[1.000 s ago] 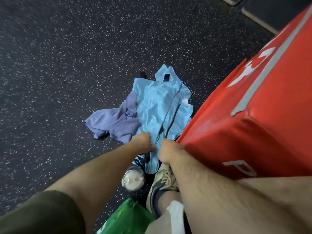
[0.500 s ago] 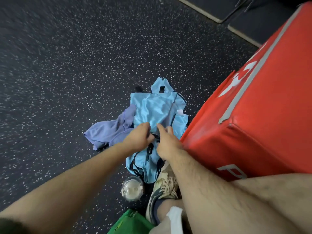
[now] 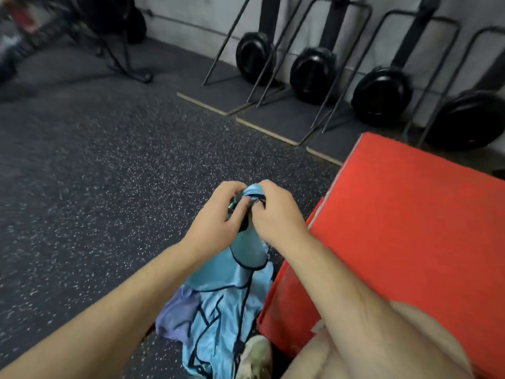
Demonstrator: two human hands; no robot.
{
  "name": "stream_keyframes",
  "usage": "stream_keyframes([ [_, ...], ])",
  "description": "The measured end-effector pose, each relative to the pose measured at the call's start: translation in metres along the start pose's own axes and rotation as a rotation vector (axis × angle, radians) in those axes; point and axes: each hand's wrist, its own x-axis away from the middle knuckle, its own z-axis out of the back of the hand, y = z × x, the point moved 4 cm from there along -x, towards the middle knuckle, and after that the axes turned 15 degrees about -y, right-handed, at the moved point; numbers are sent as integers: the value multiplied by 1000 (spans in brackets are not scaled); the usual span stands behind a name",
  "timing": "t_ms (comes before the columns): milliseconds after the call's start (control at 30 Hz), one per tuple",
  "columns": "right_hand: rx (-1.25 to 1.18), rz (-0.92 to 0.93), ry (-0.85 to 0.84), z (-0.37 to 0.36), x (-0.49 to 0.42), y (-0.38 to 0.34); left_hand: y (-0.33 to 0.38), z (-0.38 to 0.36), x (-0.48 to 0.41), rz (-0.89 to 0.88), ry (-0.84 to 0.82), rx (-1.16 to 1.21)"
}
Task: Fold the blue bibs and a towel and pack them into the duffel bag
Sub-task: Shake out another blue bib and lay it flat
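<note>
1. You've got the blue bib (image 3: 247, 243) up off the floor (image 3: 114, 187) now. A second ago both hands were down on the pile; here they're raised in front of you with the top edge bunched between them.
2. Your left hand (image 3: 218, 217) is curled tight on the bib's dark-trimmed edge, fingers wrapped round the cloth.
3. Your right hand (image 3: 274, 214) pinches the same edge just beside it, thumb and fingers closed on the fabric. The 2 hands are almost touching.
4. The rest of that bib hangs down between your forearms and trails onto the remaining blue bibs (image 3: 218, 324) heaped on the floor against the red padded box (image 3: 410, 228).
5. The purple towel (image 3: 177, 313) sits at the left edge of that heap, partly under the blue cloth, untouched.
6. Your view has swung up too: the wall with the black wheeled gear (image 3: 381, 93) is in shot where before it was only floor.
7. What it means: this looks like the very start, 1 bib picked, nothing folded. I'd judge you next need to spread your hands apart to find the shoulders. The duffel bag isn't in view.
8. Watch the trailing hem, it may drag the pile along.
</note>
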Motion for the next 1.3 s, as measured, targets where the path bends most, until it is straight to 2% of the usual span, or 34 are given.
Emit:
stream_keyframes([
  [133,-28,147,180,81,41,-11,93,6,-28,-197,23,-71],
  [267,-11,227,385,164,83,-14,179,-4,-56,-376,17,-5],
  [500,132,193,647,299,171,19,308,-67,-101,-559,-133,159],
  [600,187,109,626,324,203,61,335,-111,-114,-512,-176,175],
  [667,140,30,569,329,218,101,338,-144,-121,-420,-198,171],
  [800,158,-160,447,307,249,191,308,-205,-126,-184,-307,226],
  [933,209,-264,246,287,258,235,284,-245,-128,-103,-458,126],
  [1067,99,-255,308,295,256,249,284,-254,-133,-85,-565,211],
  [1167,39,-248,285,291,256,258,278,-260,-133,-65,-761,145],
  [1233,11,-244,316,296,259,260,269,-262,-138,-30,-764,60],
  [1300,-19,-257,392,305,264,263,263,-259,-145,9,-692,37],
])
